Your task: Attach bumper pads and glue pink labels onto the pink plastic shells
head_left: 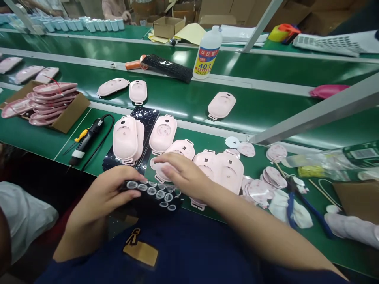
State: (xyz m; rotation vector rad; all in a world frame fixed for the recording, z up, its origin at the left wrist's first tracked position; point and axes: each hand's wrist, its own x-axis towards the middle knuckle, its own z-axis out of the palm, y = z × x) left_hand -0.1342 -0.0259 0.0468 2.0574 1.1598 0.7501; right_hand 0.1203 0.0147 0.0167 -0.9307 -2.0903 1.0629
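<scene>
Near the table's front edge, my left hand [103,195] pinches the edge of a black bubble-wrap bag [156,197] between thumb and fingers. My right hand [185,173] is closed on a pale pink plastic cover [162,174], which sits just beyond the bag's edge and is partly hidden by the fingers. Several like covers lie around: one with a round printed disc [163,130] stands behind, a stacked pair [126,138] rests on black bubble-wrap bags [146,116], and another pair [227,173] lies right of my right hand.
An electric screwdriver [89,138] and a carton of pink covers [69,112] are at left. Round stickers [260,191] and blue-handled pliers [291,205] lie at right. A white 401 bottle [207,53] stands behind, and a grey metal strut [319,110] slants across the right.
</scene>
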